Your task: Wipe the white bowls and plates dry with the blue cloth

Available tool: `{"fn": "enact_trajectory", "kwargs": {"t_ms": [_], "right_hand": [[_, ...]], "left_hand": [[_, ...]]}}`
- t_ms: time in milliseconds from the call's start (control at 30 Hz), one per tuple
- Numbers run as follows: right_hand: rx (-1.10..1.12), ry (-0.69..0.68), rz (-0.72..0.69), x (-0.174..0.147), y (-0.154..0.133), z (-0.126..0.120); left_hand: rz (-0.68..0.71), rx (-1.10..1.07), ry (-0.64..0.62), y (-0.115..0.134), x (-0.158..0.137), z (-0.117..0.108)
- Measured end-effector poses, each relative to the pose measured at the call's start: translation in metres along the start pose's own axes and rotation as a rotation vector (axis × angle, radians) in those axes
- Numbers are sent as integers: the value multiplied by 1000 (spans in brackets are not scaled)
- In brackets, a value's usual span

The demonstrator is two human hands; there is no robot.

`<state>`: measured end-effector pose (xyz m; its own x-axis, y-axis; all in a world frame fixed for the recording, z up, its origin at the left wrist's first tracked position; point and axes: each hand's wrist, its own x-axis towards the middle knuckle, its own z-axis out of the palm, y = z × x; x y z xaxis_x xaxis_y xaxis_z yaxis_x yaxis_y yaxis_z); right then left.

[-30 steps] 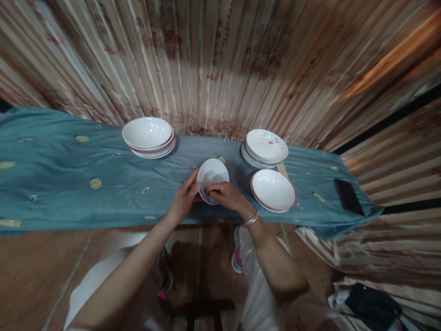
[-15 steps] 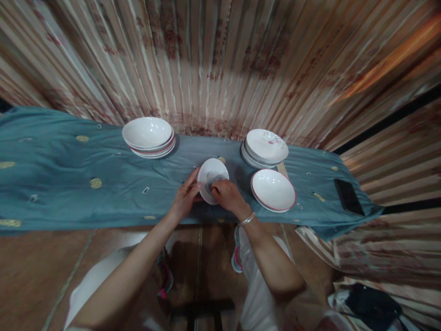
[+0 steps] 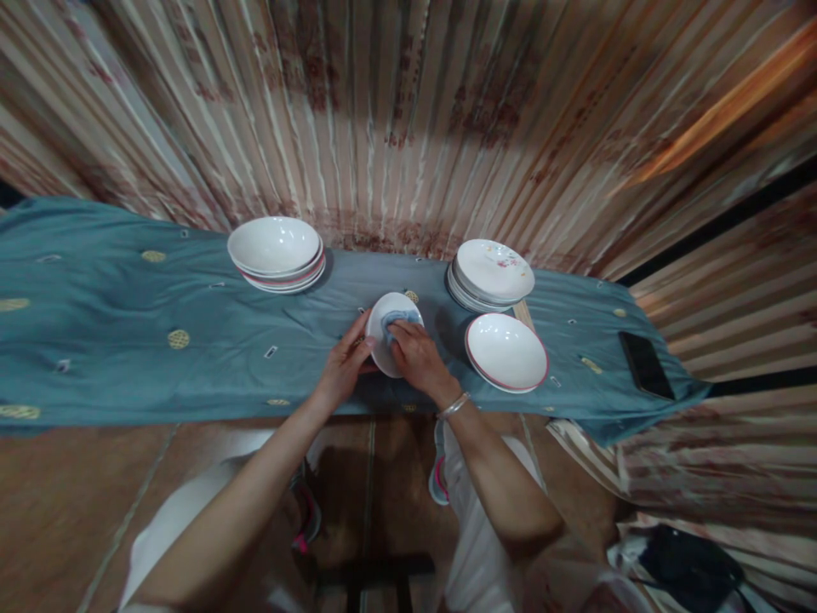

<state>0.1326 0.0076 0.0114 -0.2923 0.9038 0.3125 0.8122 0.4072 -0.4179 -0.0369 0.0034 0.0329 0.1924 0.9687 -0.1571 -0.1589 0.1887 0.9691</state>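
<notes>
A small white bowl [image 3: 379, 347] is held tilted above the near part of the cloth-covered table. My left hand [image 3: 345, 359] grips its left rim, thumb on the inside edge. Inside the bowl, my right hand [image 3: 416, 353] presses a bluish-grey cloth [image 3: 397, 318] against the surface, fingers closed over it. The cloth is partly hidden by those fingers. Close by on the right stands a pair of red-rimmed white bowls [image 3: 507, 351], one nested in the other.
A stack of white bowls [image 3: 276, 247] stands back left, and a stack of flowered plates [image 3: 491, 271] back right. A dark phone [image 3: 646, 364] lies at the right end of the teal tablecloth [image 3: 115, 340]. A pleated curtain [image 3: 370, 111] hangs right behind the table.
My right hand has moved the cloth a little upward inside the bowl, and its fingers now lie flatter over it. The left hand and the bowl have stayed in place.
</notes>
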Motion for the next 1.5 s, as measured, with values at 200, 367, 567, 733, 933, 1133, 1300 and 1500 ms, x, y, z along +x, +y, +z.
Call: {"fn": "enact_trajectory", "kwargs": {"t_ms": [200, 367, 567, 733, 933, 1133, 1300, 1500], "right_hand": [[173, 27, -21, 1, 2, 1], [356, 23, -24, 2, 3, 7], [589, -8, 15, 4, 2, 10], [740, -113, 62, 6, 0, 1], [815, -167, 118, 4, -3, -9], [858, -208, 109, 1, -4, -18], [836, -253, 134, -4, -6, -25], [738, -294, 140, -14, -2, -31]], "left_hand": [[2, 3, -4, 1, 0, 1], [18, -38, -30, 1, -1, 1], [9, -49, -16, -2, 0, 0], [8, -56, 0, -4, 1, 0], [1, -58, 27, -6, 2, 0], [-3, -33, 37, -4, 1, 0], [-10, -22, 33, -2, 0, 1], [1, 21, 43, 3, -2, 3]]}}
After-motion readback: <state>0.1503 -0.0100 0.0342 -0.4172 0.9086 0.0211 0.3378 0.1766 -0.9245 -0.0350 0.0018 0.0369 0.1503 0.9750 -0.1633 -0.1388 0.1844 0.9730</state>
